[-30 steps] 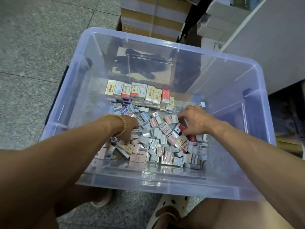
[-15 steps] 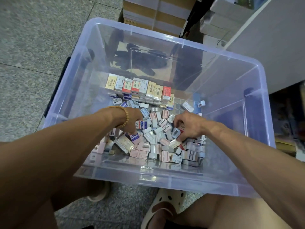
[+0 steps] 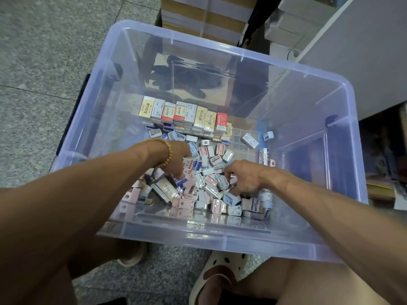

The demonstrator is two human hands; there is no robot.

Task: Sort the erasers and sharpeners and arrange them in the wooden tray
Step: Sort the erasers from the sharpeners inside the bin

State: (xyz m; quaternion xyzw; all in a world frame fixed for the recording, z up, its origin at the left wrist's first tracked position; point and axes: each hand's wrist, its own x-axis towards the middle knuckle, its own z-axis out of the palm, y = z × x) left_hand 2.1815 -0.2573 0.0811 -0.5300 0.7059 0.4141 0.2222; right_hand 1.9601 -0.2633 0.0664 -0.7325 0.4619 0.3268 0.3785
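Both hands have drawn closer together over the pile since a second ago, the right one sliding toward the near wall. Left hand [image 3: 178,160], wearing a beaded bracelet [image 3: 166,154], is curling its fingers into the heap beside a white-and-blue eraser [image 3: 192,167]; whether it is gripping one I cannot tell. Right hand [image 3: 244,178] is bending its fingers down among the small sharpeners [image 3: 217,182], pinching or only raking, unclear. Loose erasers and pink, blue and white sharpeners are lying jumbled under both hands. Beyond them a neat row of boxed erasers [image 3: 187,115] is standing on edge against the far side. All of it is sitting inside a clear plastic bin [image 3: 220,243] resting on a speckled grey floor [image 3: 44,62]. Cardboard boxes [image 3: 204,16] are standing behind the bin, a white cabinet [image 3: 363,51] to the right. A spotted slipper [image 3: 218,274] is showing below.
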